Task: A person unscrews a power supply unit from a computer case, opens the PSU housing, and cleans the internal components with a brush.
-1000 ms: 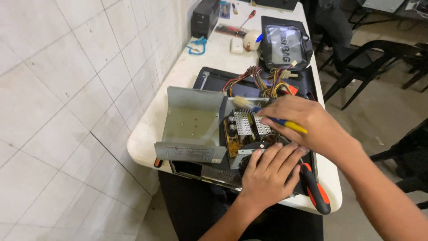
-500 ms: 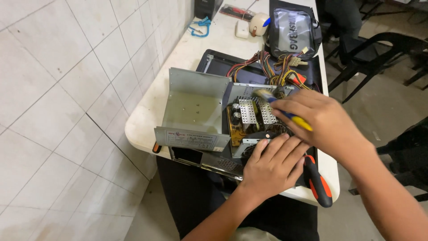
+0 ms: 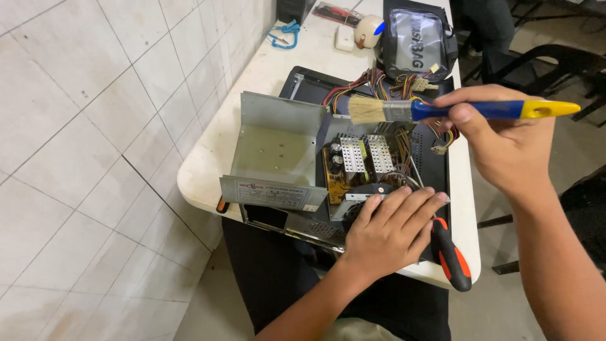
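With the left hand pressed flat on the opened power supply on the counter, the brush, gripped in the right hand, is best swept lightly across the circuit board.

Your right hand is lifting the paintbrush off the open power supply.
Its bristles are now hovering clear above the circuit board, no longer brushing inside.

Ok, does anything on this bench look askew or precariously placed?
The red-and-black screwdriver lies at the table's near edge, its handle end jutting past it. The opened power supply also overhangs that edge, steadied by the left hand.
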